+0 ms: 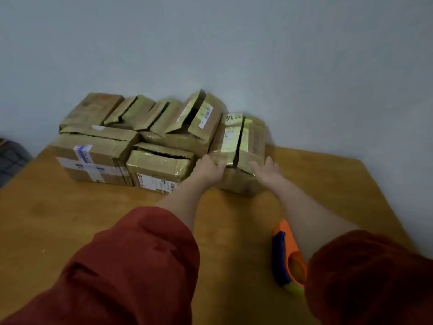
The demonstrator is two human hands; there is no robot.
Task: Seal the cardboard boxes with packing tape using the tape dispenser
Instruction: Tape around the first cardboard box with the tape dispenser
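Head view: with left hand (208,171) fingers curled round the brown cardboard box (254,141) on the wooden table (70,219) and right hand (267,172) fingers flat against its side, pull squarely toward the orange-and-blue tape dispenser (287,252).

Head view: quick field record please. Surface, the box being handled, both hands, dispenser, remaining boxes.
table: wooden
rightmost box: on table, top seam gaping, untaped there, blurred
left hand: on that box's near-left edge, fingers curled over it
right hand: fingers straight against its near-right side
tape dispenser: orange and blue, lying on table nearer the person, untouched
other boxes: clustered left of it, several with flaps open
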